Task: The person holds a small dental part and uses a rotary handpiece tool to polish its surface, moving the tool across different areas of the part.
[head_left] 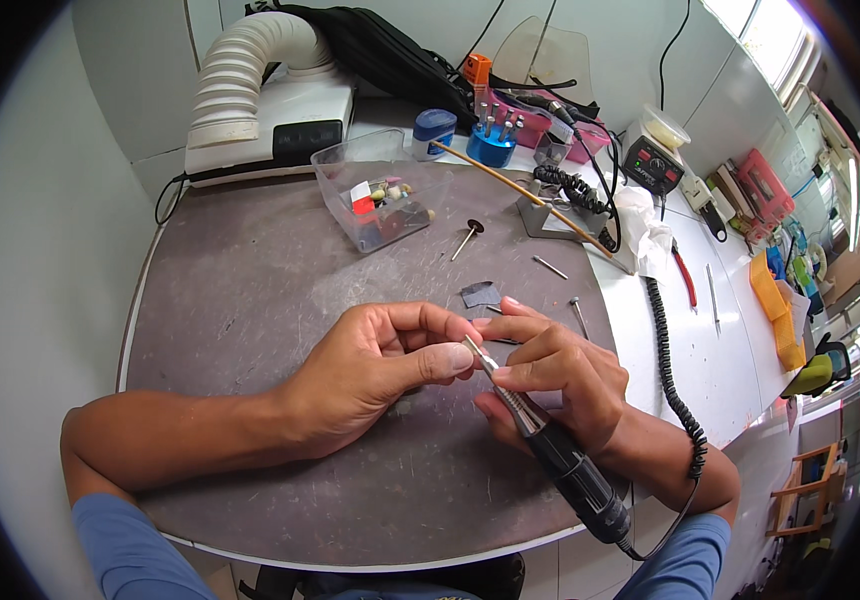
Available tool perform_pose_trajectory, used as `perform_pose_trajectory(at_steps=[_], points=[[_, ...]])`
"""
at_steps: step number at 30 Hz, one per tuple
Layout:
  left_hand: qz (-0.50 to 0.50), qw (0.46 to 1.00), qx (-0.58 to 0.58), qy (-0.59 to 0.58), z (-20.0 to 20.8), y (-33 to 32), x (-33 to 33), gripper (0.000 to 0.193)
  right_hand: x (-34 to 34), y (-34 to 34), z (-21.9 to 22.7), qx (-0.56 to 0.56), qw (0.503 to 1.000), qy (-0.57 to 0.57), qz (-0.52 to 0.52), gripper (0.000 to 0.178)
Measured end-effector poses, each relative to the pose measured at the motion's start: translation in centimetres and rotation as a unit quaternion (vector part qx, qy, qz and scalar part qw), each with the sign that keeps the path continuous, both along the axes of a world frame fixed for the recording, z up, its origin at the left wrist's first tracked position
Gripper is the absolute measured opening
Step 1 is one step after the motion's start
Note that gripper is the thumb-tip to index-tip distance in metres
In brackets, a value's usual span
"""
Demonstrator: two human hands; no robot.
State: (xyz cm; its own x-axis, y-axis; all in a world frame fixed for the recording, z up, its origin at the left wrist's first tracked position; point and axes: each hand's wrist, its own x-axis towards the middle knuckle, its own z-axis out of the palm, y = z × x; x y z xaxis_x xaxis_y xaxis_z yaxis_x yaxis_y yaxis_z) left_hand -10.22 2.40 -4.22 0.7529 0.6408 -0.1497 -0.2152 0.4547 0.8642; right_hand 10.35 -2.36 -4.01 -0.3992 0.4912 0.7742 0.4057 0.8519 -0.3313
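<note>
My right hand (580, 385) grips a black and silver rotary handpiece (575, 475), its metal nose angled up and left. My left hand (370, 360) is closed in a pinch, with thumb and forefinger meeting right at the handpiece's thin tip. Whatever small thing lies between those fingers is hidden. Just beyond the hands rests a dark grey scrap that looks like sandpaper (480, 294). Two loose metal bits, one farther off (550, 267) and a round-headed one (579, 318), lie beyond my right hand. A dark-headed mounted wheel (473, 228) is farther away.
A clear plastic box (335, 200) holds small coloured bits. A blue bur stand (491, 148), a wooden stick (520, 187) and a control box (653, 163) are at the back. The coiled cord (665, 370) runs down the right. Red-handled pliers (685, 275) lie on the white surface.
</note>
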Motion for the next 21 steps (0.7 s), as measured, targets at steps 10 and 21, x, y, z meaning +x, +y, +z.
perform_pose_trajectory(at_steps=[10, 21], points=[[0.0, 1.0, 0.023, -0.003, -0.11, -0.06, -0.02, 0.02, 0.02, -0.07, 0.04, 0.0, 1.0, 0.008, 0.009, 0.023], [0.001, 1.0, 0.015, 0.003, -0.01, -0.08, -0.01, 0.02, 0.0, 0.07, 0.0, -0.003, 1.0, -0.001, 0.005, 0.024]])
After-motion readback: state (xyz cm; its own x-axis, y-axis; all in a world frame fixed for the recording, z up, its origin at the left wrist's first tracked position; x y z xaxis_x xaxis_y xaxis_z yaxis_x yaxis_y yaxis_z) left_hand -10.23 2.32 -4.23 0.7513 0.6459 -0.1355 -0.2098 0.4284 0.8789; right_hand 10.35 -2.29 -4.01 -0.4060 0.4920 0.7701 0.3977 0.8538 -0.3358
